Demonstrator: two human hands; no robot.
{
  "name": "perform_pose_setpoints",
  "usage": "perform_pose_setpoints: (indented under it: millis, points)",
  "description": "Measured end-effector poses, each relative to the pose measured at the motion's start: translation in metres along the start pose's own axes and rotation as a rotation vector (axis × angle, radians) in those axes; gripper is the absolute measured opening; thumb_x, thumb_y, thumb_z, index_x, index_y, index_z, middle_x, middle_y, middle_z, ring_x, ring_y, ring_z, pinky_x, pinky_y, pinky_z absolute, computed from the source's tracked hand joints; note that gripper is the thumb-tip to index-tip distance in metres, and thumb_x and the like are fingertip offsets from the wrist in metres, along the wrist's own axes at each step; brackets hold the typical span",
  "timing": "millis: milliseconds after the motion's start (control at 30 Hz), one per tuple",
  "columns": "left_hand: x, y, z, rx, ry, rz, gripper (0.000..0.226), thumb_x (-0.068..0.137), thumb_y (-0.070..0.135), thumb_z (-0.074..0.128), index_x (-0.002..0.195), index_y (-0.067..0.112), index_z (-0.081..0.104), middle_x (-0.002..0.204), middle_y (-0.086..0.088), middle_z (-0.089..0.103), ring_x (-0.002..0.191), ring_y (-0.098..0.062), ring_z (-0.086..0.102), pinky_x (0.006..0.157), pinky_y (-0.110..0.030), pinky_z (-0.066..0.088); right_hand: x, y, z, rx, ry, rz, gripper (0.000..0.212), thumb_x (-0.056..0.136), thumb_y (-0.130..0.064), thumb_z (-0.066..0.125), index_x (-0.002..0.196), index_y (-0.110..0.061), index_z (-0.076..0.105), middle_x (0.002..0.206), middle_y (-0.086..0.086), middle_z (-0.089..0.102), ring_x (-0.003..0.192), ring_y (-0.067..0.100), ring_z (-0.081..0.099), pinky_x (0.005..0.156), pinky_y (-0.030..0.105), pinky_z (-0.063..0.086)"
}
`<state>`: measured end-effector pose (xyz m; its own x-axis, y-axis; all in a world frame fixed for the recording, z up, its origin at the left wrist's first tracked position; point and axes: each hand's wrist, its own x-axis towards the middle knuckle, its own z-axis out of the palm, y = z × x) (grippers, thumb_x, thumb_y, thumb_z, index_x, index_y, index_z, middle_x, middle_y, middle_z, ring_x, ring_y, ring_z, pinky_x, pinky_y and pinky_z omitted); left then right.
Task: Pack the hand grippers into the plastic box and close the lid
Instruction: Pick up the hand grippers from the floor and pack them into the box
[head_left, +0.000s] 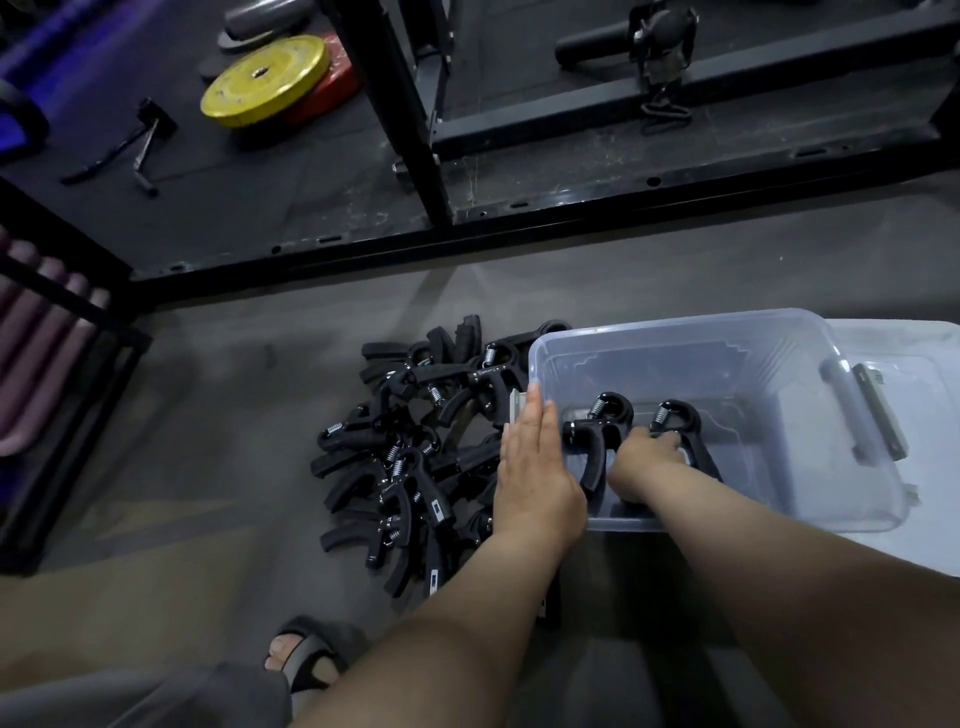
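Your left hand (537, 478) lies flat against the plastic box (675, 325), your right hand (647, 460) grips a hand gripper (675, 415) inside; released askew, it could waste room.

Grey floor (234, 415), heap of black hand grippers (410, 452), clear plastic box (810, 415) beside it, lid (924, 415) alongside
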<state>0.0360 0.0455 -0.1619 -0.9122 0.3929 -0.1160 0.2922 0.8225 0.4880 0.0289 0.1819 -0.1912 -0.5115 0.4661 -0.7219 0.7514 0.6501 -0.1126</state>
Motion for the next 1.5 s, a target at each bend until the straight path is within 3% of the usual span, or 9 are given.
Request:
perform_pose_setpoints:
  millis: [100,200,367,500,600,733,900,1233,1500]
  points:
    - [0.0,-0.002,0.0,-0.018,-0.013,0.008,0.083,0.084,0.004,0.04,0.155,0.023,0.003,0.157,0.019,-0.026,0.148,-0.011,-0.014,0.121,-0.033,-0.004,-0.005,-0.007,-0.009,0.141,0.088,-0.101,0.056,0.087,-0.02,0.053,0.139,-0.006,0.035,0.143,0.024,0.03,0.129,0.042,0.039,0.104,0.046,0.038]
    - [0.001,-0.004,0.0,0.005,-0.022,0.03,0.083,0.084,0.009,0.043,0.155,0.016,0.002,0.16,0.009,-0.024,0.148,-0.012,-0.018,0.122,-0.037,-0.003,-0.02,-0.02,-0.018,0.294,0.235,-0.378,0.048,0.088,-0.015,0.046,0.135,-0.008,0.043,0.139,0.021,0.042,0.126,0.039,0.043,0.106,0.045,0.038]
    - [0.001,-0.011,0.002,0.193,0.034,-0.004,0.109,0.085,0.04,0.057,0.147,0.01,-0.027,0.159,-0.007,-0.018,0.146,-0.02,-0.024,0.12,-0.034,-0.012,-0.062,-0.042,-0.012,0.447,0.343,-0.799,0.045,0.1,-0.019,0.041,0.144,-0.013,0.044,0.147,0.009,0.045,0.137,0.021,0.039,0.111,0.025,0.024]
    - [-0.013,-0.015,-0.011,-0.148,0.187,-0.042,0.07,0.084,0.038,0.04,0.146,0.006,0.034,0.151,-0.01,0.033,0.141,-0.025,0.024,0.12,-0.031,0.012,-0.061,-0.043,-0.001,0.443,0.234,-0.749,0.052,0.101,-0.024,0.034,0.152,-0.018,0.03,0.161,-0.001,0.019,0.148,0.01,0.016,0.118,0.026,0.012]
    - [-0.032,-0.027,-0.02,-0.217,0.241,-0.06,0.061,0.082,0.029,0.028,0.133,0.007,0.051,0.139,-0.01,0.048,0.13,-0.026,0.038,0.116,-0.034,0.023,-0.06,-0.04,0.006,0.307,0.2,-0.763,0.059,0.102,-0.031,0.032,0.156,-0.02,0.012,0.164,-0.005,0.001,0.149,0.015,0.013,0.118,0.032,0.013]
    - [-0.045,-0.071,-0.029,-0.026,0.199,-0.355,0.059,0.078,0.019,0.038,0.135,0.01,0.048,0.143,-0.01,0.04,0.132,-0.03,0.033,0.113,-0.044,0.028,-0.069,-0.041,0.018,0.169,0.136,-0.698,0.073,0.1,-0.042,0.032,0.153,-0.029,-0.016,0.161,-0.008,-0.02,0.145,0.032,0.025,0.114,0.045,0.024]
    - [-0.065,-0.116,-0.035,-0.063,0.008,-0.686,0.058,0.093,0.023,0.042,0.149,0.027,0.029,0.149,-0.011,0.03,0.133,-0.033,0.033,0.111,-0.046,0.029,-0.072,-0.036,0.026,0.183,0.146,-0.687,0.074,0.098,-0.047,0.031,0.148,-0.038,-0.023,0.161,-0.011,-0.019,0.142,0.033,0.032,0.109,0.048,0.031]
    - [-0.05,-0.107,-0.033,-0.043,-0.249,-0.56,0.058,0.096,0.036,0.038,0.151,0.04,0.02,0.157,-0.004,0.023,0.141,-0.027,0.022,0.114,-0.042,0.022,-0.068,-0.032,0.026,0.21,0.16,-0.727,0.077,0.096,-0.044,0.035,0.149,-0.04,-0.02,0.162,-0.013,-0.011,0.145,0.027,0.025,0.11,0.049,0.032]
    - [-0.038,-0.114,-0.027,-0.038,-0.345,-0.689,0.056,0.097,0.043,0.037,0.15,0.041,0.02,0.152,-0.01,0.025,0.139,-0.032,0.024,0.113,-0.046,0.024,-0.066,-0.032,0.027,0.222,0.165,-0.746,0.078,0.095,-0.042,0.036,0.148,-0.04,-0.02,0.162,-0.011,-0.009,0.145,0.027,0.025,0.109,0.048,0.032]
